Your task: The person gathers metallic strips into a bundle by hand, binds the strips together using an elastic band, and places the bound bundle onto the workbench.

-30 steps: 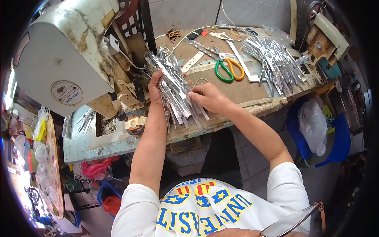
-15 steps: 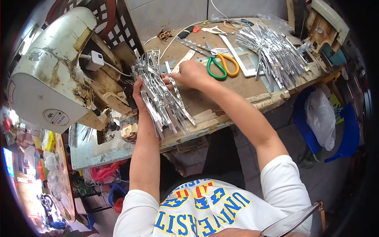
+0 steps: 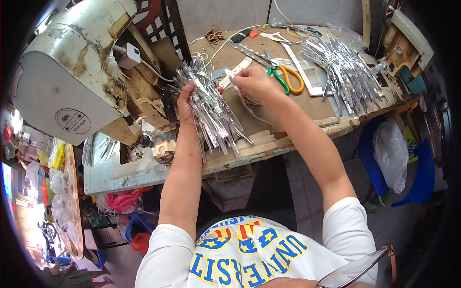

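My left hand (image 3: 186, 104) is wrapped round a thick bundle of shiny silver strips (image 3: 213, 113), which fans out toward the table's front edge. Its fingertips show at the bundle's right side. To the right, my right hand (image 3: 254, 85) is closed in a pinch on a single thin strip (image 3: 258, 115). That strip curves down below the hand, and its blurred upper end sticks out at the left. Just beyond my right hand lie scissors (image 3: 291, 79) with one green and one orange handle, partly hidden by the hand.
A second heap of silver strips (image 3: 343, 74) lies at the table's right, beside a white frame-shaped piece (image 3: 300, 67). A worn machine (image 3: 72, 72) stands close on the left, another machine (image 3: 408, 41) at the far right. A blue chair (image 3: 420, 168) holds a plastic bag.
My right hand has lifted the strip away from the bundle's right side, and the strip now bends. The view has shifted slightly. My left hand keeps its grip on the bundle.
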Action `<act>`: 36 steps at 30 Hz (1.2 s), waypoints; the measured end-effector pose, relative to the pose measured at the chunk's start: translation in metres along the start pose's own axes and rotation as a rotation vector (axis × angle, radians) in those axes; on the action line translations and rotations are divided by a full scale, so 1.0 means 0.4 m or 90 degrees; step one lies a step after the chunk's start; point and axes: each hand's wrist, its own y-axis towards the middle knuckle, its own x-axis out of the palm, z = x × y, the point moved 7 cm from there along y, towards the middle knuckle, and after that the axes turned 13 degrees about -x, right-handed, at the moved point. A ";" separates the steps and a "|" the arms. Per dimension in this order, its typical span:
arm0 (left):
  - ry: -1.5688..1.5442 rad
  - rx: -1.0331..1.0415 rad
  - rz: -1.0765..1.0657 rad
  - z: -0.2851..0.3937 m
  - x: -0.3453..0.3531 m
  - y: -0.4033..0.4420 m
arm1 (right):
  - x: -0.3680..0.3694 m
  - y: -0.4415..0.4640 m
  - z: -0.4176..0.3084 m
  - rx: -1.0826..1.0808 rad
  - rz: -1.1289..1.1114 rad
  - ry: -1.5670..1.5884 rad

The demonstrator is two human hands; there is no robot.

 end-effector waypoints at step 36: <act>0.048 0.013 -0.115 -0.028 0.081 -0.017 | 0.013 -0.016 -0.099 0.020 -0.077 0.452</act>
